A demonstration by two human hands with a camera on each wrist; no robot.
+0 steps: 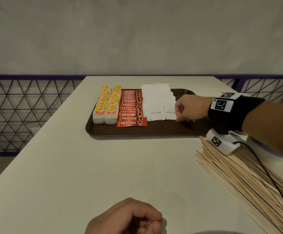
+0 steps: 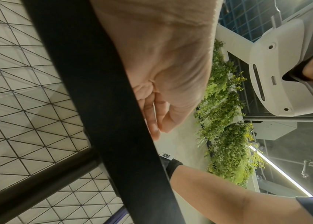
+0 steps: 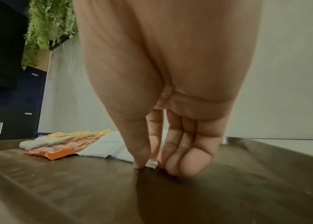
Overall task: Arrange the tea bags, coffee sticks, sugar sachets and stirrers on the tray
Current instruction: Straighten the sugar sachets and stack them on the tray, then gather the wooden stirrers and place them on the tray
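Observation:
A brown tray [image 1: 154, 132] lies on the white table. It holds two rows of yellow-tagged tea bags [image 1: 106, 105], a column of red coffee sticks [image 1: 130, 108] and two columns of white sugar sachets [image 1: 157, 102]. My right hand [image 1: 179, 118] is at the near right sachet, thumb and curled fingers pinching its corner against the tray. In the right wrist view the white sachet corner [image 3: 152, 164] shows between thumb and fingers [image 3: 182, 163] on the tray [image 3: 75, 189]. Wooden stirrers [image 1: 238, 174] lie heaped on the table, right of the tray. My left hand [image 1: 145, 223] rests loosely curled near the front edge, holding nothing.
The tray's right part [image 1: 188, 93] behind my right hand is bare brown surface. A wire mesh railing [image 1: 19, 107] runs behind and left of the table. A black cable [image 1: 272, 179] from my right wrist crosses the stirrer heap.

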